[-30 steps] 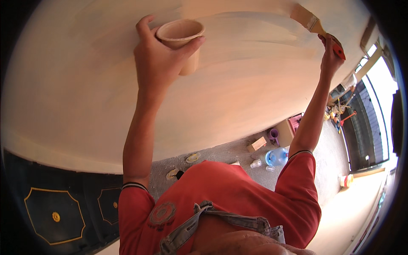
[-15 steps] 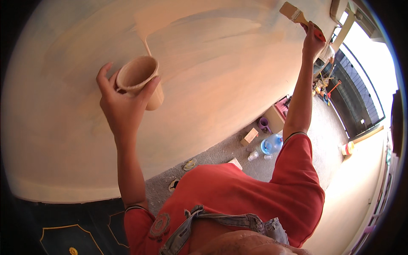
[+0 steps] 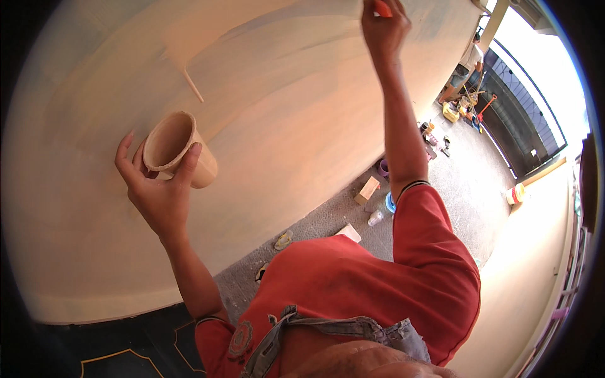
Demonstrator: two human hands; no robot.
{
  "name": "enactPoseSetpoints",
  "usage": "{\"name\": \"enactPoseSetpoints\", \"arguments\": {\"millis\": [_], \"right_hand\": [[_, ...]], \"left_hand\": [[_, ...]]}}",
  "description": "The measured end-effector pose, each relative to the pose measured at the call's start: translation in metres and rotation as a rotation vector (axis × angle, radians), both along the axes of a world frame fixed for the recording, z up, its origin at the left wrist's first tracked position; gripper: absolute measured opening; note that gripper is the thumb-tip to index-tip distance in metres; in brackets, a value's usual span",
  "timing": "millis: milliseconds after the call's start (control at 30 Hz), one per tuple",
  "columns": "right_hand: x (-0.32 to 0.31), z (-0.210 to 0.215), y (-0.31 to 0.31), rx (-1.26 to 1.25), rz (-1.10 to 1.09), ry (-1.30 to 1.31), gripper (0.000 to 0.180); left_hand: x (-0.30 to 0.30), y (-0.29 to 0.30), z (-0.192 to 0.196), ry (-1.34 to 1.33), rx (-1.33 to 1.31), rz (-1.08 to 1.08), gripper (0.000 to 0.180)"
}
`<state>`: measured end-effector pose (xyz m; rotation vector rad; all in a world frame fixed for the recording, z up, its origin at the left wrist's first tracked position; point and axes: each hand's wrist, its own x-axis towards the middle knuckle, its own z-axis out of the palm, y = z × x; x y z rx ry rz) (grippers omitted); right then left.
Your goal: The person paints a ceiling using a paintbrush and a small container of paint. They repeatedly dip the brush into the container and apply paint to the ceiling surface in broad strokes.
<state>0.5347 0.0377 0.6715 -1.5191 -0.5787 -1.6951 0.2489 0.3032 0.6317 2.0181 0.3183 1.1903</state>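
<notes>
Head view shows the cup clasped within the left hand.

This looks like the walled entry yard of a home. A wall streaked in peach and grey stands behind the fingers of the left hand. Well below those fingers is dark panelling with gold trim, of the kind seen on house doors. Right of and lower than the fingers of the right hand, a dark gate with a barred upper part stands against bright daylight, beyond a rough grey floor. A sandal lies there, below and between both hands' fingers.
</notes>
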Motion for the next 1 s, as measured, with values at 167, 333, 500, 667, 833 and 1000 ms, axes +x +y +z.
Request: {"name": "enactPoseSetpoints", "arguments": {"millis": [167, 333, 500, 667, 833, 1000], "right_hand": [[-0.072, 0.014, 0.045, -0.033, 0.135, 0.031, 0.013], [-0.118, 0.023, 0.07, -0.096, 0.24, -0.076, 0.017], [-0.153, 0.004, 0.104, 0.087, 0.671, -0.036, 0.01], [-0.181, -0.038, 0.132, 0.053, 1.195, 0.276, 0.005], [-0.178, -0.099, 0.143, -0.162, 1.142, 0.484, 0.003], [-0.156, -0.131, 0.136, -0.26, 0.939, 0.397, 0.009]], "left_hand": [[0.001, 0.006, -0.004, -0.027, -0.001, 0.011, 0.095], [-0.015, 0.016, -0.008, -0.057, -0.008, -0.009, 0.093], [-0.049, 0.033, -0.035, -0.057, -0.009, 0.006, 0.095], [-0.074, 0.04, -0.059, -0.039, 0.023, 0.071, 0.098], [-0.089, 0.04, -0.079, -0.013, -0.06, 0.086, 0.101], [-0.099, 0.037, -0.091, 0.017, -0.08, 0.084, 0.101]]}}
